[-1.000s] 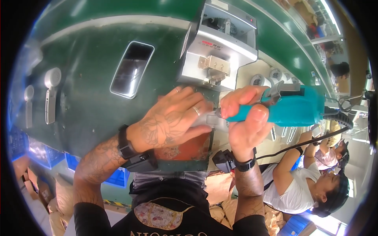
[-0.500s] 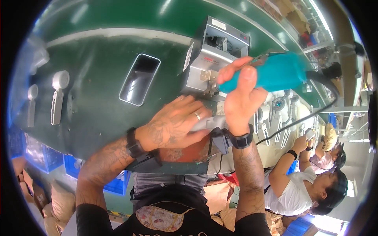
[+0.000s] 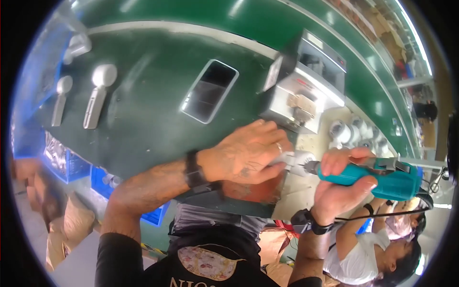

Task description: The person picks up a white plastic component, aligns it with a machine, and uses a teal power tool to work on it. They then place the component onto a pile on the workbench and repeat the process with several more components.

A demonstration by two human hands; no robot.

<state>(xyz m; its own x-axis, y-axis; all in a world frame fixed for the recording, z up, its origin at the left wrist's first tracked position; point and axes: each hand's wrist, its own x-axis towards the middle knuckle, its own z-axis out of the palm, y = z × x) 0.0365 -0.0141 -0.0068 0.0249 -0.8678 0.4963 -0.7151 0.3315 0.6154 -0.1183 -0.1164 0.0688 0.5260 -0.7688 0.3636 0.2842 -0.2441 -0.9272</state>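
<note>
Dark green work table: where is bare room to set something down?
Bare tabletop lies between the larger white round-headed device and the white-edged black phone. Crowded around the grey metal machine, left hand and right hand with teal power tool.

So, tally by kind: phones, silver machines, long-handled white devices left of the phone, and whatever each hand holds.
Phone: 1
Silver machine: 1
Long-handled white devices: 2
White piece, in the left hand: 1
Teal power tool, in the right hand: 1
Total: 6

A phone lies on the green table, brown sacks lower left, a co-worker lower right.
</note>
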